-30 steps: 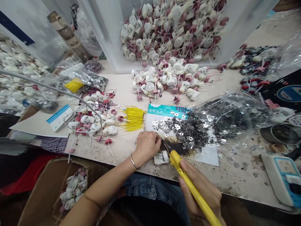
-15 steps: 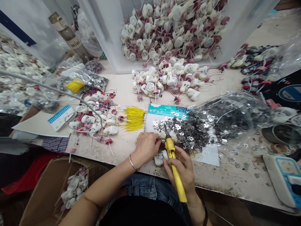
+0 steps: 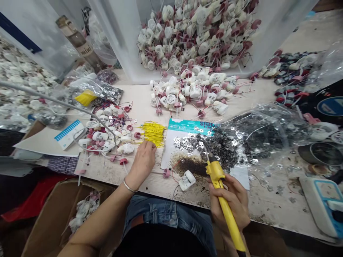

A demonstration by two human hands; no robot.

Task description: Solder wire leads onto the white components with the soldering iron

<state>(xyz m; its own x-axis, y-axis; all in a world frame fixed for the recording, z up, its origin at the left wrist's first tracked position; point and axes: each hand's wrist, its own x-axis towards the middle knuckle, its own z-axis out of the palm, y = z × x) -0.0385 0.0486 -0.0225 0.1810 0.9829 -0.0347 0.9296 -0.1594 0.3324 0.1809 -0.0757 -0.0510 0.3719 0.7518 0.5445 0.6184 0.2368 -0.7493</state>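
The right hand (image 3: 232, 201) grips a yellow soldering iron (image 3: 227, 217) near a clear bag of metal tabs (image 3: 264, 139).

- Bare left hand (image 3: 142, 165) and right hand (image 3: 230, 203), with uncovered forearms (image 3: 99, 217)
- Thin silver bangle (image 3: 129, 186) just behind the left hand
- Blue denim jeans (image 3: 166, 212) below the hands
- Black top (image 3: 160, 242) above the jeans

Left hand (image 3: 142, 164): open, fingertips against a bundle of yellow wires (image 3: 153, 134); silver bangle (image 3: 128, 186) on wrist.
Right hand (image 3: 230, 203): gripping a yellow-handled soldering iron (image 3: 216, 185), tip at a heap of silver metal tabs (image 3: 214, 148).
Bench front: white plastic lamp socket (image 3: 187, 180) with red wires, beside a scorched dark patch (image 3: 189, 166).
Rear: clear plastic bin (image 3: 120, 46) heaped with wired white sockets.
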